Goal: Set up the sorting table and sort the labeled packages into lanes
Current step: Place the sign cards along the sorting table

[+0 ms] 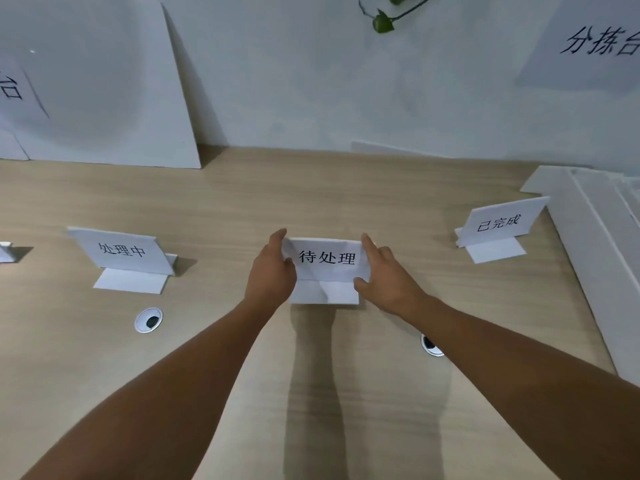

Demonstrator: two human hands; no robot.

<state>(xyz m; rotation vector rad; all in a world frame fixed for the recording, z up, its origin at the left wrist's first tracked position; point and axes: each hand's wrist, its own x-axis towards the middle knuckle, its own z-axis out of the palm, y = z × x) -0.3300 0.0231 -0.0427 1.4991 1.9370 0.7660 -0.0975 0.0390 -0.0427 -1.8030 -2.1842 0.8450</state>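
Observation:
A folded white paper sign reading 待处理 [327,259] stands in the middle of the wooden table [242,202]. My left hand [272,271] grips its left edge and my right hand [384,275] grips its right edge, thumbs in front. A second sign, 处理中 [121,250], stands to the left. A third sign, 已完成 [498,222], stands to the right. No packages are in view.
White boards [104,98] lean on the wall at the back left. Long white foam strips [595,237] lie along the right edge. Two cable grommets [149,319] [431,344] are set in the tabletop. A paper sheet [588,46] hangs on the wall at top right.

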